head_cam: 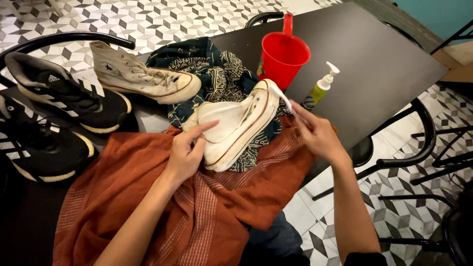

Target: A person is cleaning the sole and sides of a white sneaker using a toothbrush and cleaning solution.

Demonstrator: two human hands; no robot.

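Note:
A white high-top canvas sneaker lies on its side on a dark patterned cloth and a rust-orange cloth. My left hand grips the sneaker at its ankle end, index finger stretched along the canvas. My right hand pinches a small white toothbrush-like stick whose tip touches the sneaker's toe cap. The matching white sneaker rests upright at the back left.
A red plastic scoop cup and a small pump bottle stand on the dark table. Two black sneakers sit at the left. Black metal chairs stand on the patterned tile floor at the right.

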